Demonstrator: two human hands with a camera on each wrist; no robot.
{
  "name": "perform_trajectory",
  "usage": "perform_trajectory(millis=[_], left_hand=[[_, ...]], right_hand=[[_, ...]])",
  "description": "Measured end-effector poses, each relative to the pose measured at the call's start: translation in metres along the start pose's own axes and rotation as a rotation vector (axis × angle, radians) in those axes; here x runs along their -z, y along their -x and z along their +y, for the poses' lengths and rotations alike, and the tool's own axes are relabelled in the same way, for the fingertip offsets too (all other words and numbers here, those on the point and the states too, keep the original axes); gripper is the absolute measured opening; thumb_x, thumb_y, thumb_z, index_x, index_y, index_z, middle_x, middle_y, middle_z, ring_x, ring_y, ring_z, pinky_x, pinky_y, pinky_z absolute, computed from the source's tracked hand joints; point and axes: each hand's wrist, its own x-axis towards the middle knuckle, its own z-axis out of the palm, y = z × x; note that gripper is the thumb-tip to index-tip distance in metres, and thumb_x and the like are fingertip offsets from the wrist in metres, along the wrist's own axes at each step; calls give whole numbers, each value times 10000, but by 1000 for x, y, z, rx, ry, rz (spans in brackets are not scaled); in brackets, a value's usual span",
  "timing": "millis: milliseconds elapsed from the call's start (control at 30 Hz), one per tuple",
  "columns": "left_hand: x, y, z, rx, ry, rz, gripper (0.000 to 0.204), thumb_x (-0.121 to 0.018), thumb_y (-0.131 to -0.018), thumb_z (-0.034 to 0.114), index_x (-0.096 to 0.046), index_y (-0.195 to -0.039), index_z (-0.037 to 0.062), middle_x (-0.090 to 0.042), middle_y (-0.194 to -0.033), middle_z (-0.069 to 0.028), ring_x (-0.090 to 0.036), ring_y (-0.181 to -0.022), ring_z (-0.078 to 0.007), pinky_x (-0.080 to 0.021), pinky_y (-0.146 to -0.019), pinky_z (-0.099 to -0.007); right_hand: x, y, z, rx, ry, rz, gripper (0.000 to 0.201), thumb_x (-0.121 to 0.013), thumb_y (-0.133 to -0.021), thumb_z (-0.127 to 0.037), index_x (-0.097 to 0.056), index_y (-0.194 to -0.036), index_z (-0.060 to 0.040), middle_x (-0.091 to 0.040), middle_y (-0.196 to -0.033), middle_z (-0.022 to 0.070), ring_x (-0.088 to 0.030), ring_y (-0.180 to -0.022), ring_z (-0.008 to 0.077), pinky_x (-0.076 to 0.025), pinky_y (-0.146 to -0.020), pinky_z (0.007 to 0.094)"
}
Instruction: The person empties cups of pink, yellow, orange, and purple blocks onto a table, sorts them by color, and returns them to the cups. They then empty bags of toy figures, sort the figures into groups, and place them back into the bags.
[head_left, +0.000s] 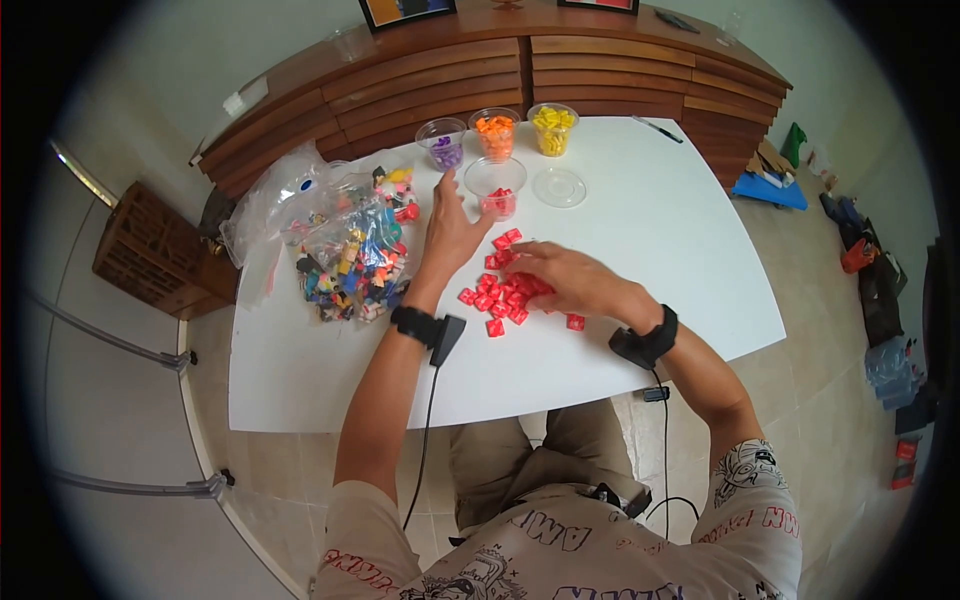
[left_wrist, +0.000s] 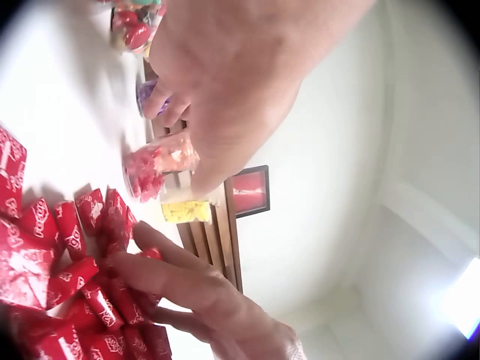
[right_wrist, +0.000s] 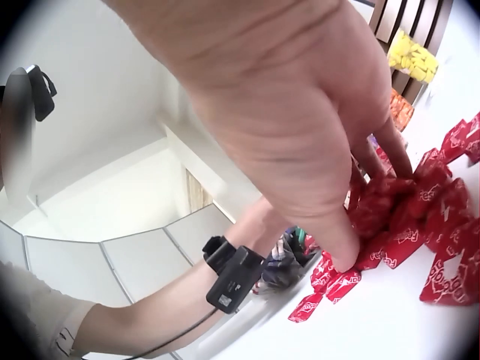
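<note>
A loose pile of red wrapped candies lies on the white table in front of the person. The right hand reaches into it from the right. Its fingers are spread over the candies, and in the right wrist view the thumb rests against the near ones. Behind the pile stands a clear plastic cup with red candies in its bottom. Beside this cup is the left hand, its fingers pointing away along the left side and its thumb close to the cup.
Clear cups of purple pieces, orange pieces and yellow pieces stand at the back. A clear lid lies right of the red cup. Plastic bags of mixed small items cover the table's left. A pen lies back right.
</note>
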Motion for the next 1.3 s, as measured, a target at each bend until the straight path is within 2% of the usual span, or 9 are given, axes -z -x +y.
perform_trajectory(millis=[167,233,367,600,867,967,1100,1167,1300], left_hand=[[43,39,49,191,-85,-416,760,-884,-829,311,-522,-1443,47,-590,-1287,-190,-659,-1110,-316,-558,-935,-400],[40,52,44,-118,-31,-588,736,-905,-792,305,-571,-1398,56,-590,-1283,-189,-656,-1077,-318,-546,-937,-392],[34,57,47,-68,-14,-632,477,-872,-813,173,-664,-1213,19,-630,-1163,-144,-652,-1017,-317,-537,-905,-395],[32,59,43,-94,50,-540,319,-820,-854,91,-656,-1096,-35,-636,-975,-152,-626,-878,-303,-515,-795,-409],[43,32,54,-52,69,-311,234,-784,-907,64,-645,-1070,-32,-631,-765,-100,-577,-683,-145,-486,-645,-320],[45,-6,58,-24,67,-236,237,-787,-910,84,-648,-1066,-26,-627,-767,-90,-573,-699,-123,-478,-642,-310],[38,-54,54,-85,-10,-219,240,-784,-914,109,-663,-1080,-14,-682,-844,-102,-635,-754,-147,-523,-679,-317],[35,-61,44,-135,36,-115,244,-780,-917,130,-681,-1095,-3,-729,-962,-123,-695,-839,-192,-570,-746,-333],[53,-22,41,-21,-17,-142,257,-778,-917,129,-686,-1120,3,-741,-1069,-141,-722,-907,-235,-594,-804,-357]], right_hand=[[22,20,-5,-412,-85,-22,622,-847,-834,-208,-617,-1398,-84,-549,-1455,162,-578,-1299,346,-497,-1090,422],[-3,19,4,-342,-9,57,604,-841,-838,-216,-625,-1387,-88,-581,-1393,159,-601,-1248,354,-510,-1060,429],[-3,6,9,-307,-33,48,483,-809,-857,-185,-671,-1306,-76,-629,-1257,157,-634,-1145,359,-529,-993,445],[-7,3,24,-321,-144,200,283,-742,-847,-78,-723,-1126,-38,-668,-1125,171,-672,-1022,360,-548,-919,439],[29,-9,23,-345,-281,113,158,-741,-867,-94,-730,-1001,-11,-718,-955,179,-696,-899,347,-551,-827,422],[45,-36,36,-188,-130,371,196,-761,-890,-62,-715,-1072,-7,-709,-921,138,-679,-820,245,-550,-777,371],[77,-77,45,-289,-194,416,252,-745,-936,-94,-684,-1157,11,-730,-1054,141,-697,-865,242,-563,-830,359],[76,-89,53,-155,-196,495,275,-729,-953,-106,-673,-1195,12,-732,-1134,147,-716,-913,254,-578,-857,357],[62,-52,53,-296,-179,423,281,-707,-971,-126,-682,-1222,-4,-732,-1165,148,-722,-935,257,-591,-847,366]])
